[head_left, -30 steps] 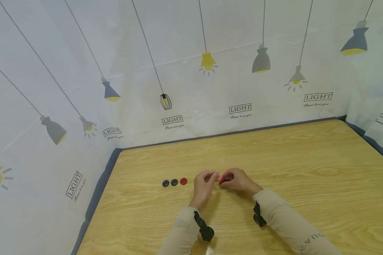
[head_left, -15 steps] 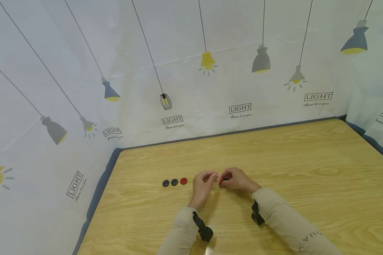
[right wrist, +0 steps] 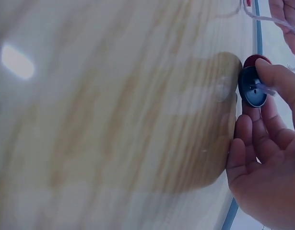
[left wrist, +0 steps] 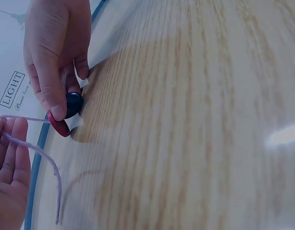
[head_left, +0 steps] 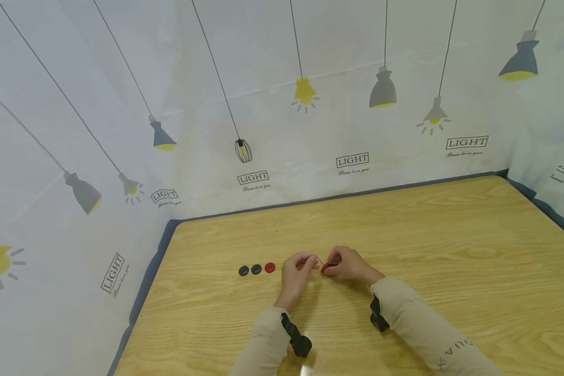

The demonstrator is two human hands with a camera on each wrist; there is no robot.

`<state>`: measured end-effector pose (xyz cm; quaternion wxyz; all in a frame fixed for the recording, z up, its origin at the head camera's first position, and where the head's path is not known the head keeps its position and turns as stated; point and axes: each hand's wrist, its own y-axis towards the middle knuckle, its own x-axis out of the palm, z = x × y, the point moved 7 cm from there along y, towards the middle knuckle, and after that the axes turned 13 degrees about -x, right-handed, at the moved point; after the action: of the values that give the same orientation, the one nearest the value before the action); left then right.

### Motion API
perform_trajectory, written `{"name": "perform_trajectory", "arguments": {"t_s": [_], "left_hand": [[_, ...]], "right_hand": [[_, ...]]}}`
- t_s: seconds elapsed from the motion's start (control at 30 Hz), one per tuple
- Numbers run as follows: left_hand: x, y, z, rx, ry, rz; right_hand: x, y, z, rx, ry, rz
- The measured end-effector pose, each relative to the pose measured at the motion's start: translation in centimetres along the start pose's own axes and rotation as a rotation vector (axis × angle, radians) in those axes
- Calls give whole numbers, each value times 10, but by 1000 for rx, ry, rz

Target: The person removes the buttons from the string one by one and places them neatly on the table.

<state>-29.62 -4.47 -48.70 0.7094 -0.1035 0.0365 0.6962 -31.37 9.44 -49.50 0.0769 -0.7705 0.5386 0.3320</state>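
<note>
My left hand [head_left: 296,274] pinches a pale purple string [left wrist: 53,167] between thumb and fingers, and its loose end hangs down over the table. The string runs on to a red button [left wrist: 59,125], which my right hand [head_left: 350,263] grips at the edge. Against the red button, in the same fingers, is a dark button [right wrist: 253,88]; in the right wrist view a short end of string sticks out of one of its holes. Both buttons are tilted on edge, close over the wood. Only a few centimetres separate the two hands.
Left of my hands, two dark buttons, one outermost [head_left: 244,270] and one in the middle [head_left: 256,269], lie in a row with a red button [head_left: 270,267]. The wooden table [head_left: 404,224] meets a pale wall [head_left: 282,115] printed with lamps along its back and left edges.
My left hand has drawn slightly left, away from the right hand, widening the gap between the fingertips. The right hand keeps its grip on the buttons nearly in place; the row has not moved.
</note>
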Motion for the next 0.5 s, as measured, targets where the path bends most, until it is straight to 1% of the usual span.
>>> {"name": "perform_trajectory", "arguments": {"t_s": [0.2, 0.33, 0.37, 0.43, 0.5], "left_hand": [[0, -2, 3, 15, -23, -6], [0, -10, 16, 15, -34, -21], [1, -10, 16, 13, -35, -22], [0, -15, 23, 13, -30, -23], [0, -18, 26, 16, -27, -19]], "right_hand": [[0, 0, -1, -1, -7, -15], [1, 1, -2, -3, -11, -23], [1, 1, -3, -2, -13, -24], [1, 1, -4, -3, -17, -24], [0, 1, -4, 9, -23, -20]]}}
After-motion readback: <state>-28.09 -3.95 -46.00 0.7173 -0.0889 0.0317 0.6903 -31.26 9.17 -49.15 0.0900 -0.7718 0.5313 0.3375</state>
